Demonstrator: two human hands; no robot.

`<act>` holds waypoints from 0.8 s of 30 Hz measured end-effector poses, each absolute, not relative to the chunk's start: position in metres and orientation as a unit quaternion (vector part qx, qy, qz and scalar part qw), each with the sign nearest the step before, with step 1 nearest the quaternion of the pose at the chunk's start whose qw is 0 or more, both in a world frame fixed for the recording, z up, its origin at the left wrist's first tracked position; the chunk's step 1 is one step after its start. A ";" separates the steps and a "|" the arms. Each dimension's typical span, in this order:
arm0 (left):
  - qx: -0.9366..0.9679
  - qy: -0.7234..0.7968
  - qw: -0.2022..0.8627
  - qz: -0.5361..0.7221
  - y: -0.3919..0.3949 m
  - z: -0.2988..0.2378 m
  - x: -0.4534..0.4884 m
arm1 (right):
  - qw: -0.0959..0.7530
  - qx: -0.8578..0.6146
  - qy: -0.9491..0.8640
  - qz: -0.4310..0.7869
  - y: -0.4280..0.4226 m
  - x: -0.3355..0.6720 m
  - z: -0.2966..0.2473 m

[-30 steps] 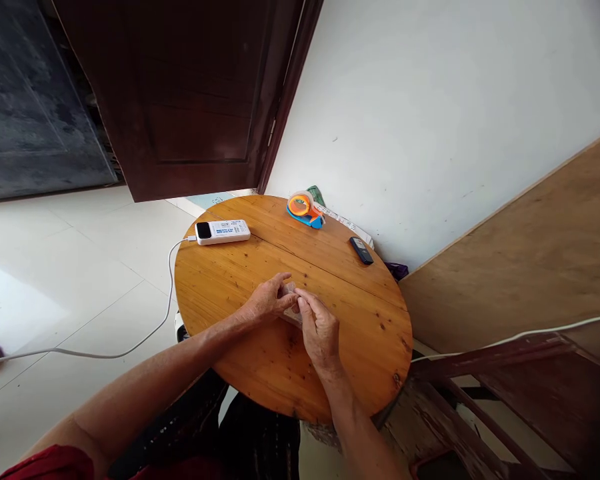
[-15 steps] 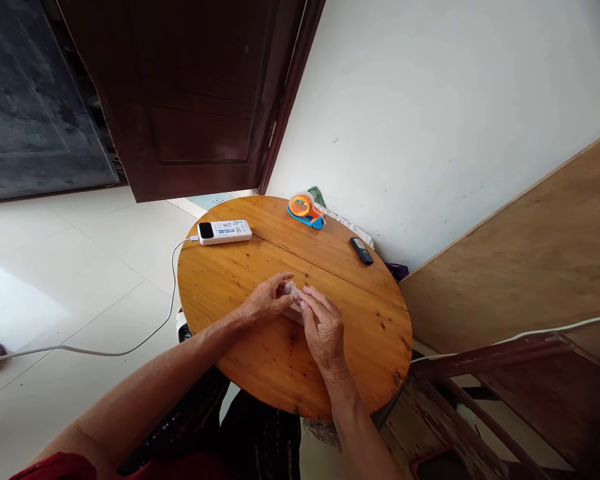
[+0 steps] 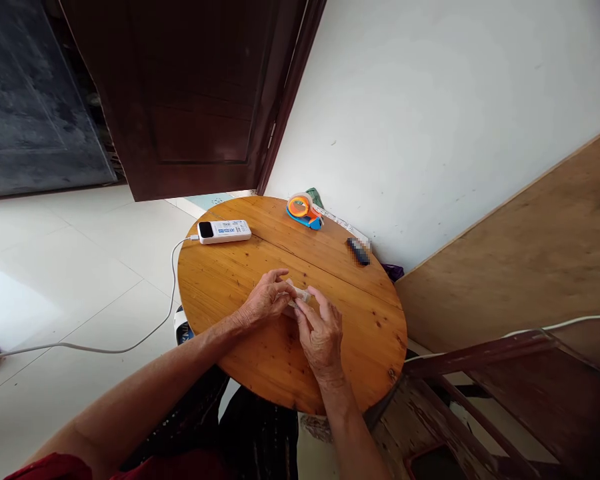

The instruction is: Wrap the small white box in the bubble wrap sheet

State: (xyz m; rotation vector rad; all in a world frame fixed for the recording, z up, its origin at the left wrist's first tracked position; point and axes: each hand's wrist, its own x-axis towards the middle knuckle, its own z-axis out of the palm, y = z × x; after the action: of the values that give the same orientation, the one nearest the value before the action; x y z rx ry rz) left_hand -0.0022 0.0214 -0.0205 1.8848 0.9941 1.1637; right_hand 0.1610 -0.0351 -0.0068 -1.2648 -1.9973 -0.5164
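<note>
Between my hands, over the middle of the round wooden table, is a small whitish, partly see-through packet; its exact kind I cannot make out. My left hand grips its left side, the index finger bent over the top. From the right, my right hand pinches its near edge with thumb and fingers, one finger raised at the far corner. Both hands hide part of it.
A white power bank with a cable lies at the table's far left. An orange and blue tape dispenser stands at the back, and a dark blurred handset lies right of it. The wall rises behind.
The packet looks flatter and more spread out between my hands. My left fingers have shifted over its top, and my right fingers have opened a little around its right end.
</note>
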 end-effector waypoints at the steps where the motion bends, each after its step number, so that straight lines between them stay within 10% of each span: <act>1: 0.732 0.383 0.351 0.441 0.022 -0.020 -0.003 | 0.358 -0.489 -0.770 -0.199 -0.035 0.161 -0.007; 24: 0.736 0.393 0.354 0.422 0.022 -0.020 -0.003 | 0.351 -0.514 -0.764 -0.172 -0.037 0.161 -0.011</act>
State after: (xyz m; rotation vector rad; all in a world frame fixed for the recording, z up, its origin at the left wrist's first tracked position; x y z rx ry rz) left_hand -0.0032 0.0216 -0.0199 1.9038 1.0167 1.0910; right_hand 0.1610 -0.0371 -0.0111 -1.3301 -1.9784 -0.4458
